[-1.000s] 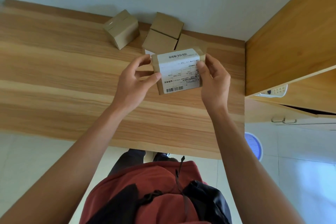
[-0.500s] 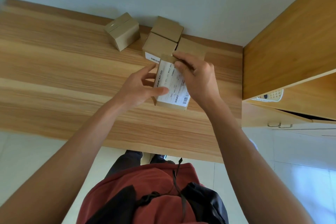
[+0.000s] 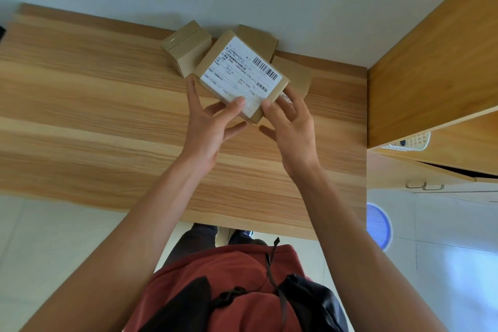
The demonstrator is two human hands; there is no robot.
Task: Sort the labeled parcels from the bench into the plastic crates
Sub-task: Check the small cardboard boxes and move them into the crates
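Your left hand (image 3: 213, 127) grips the small brown cardboard parcel with a white printed label (image 3: 241, 74), thumb on the label and fingers below. Your right hand (image 3: 292, 127) pinches its lower right corner. You hold the parcel in the upper centre of the frame, above the light wooden worktop (image 3: 94, 116). Three plain brown cardboard boxes (image 3: 188, 47) stand behind it at the wall. A white plastic crate (image 3: 416, 141) shows at the right edge.
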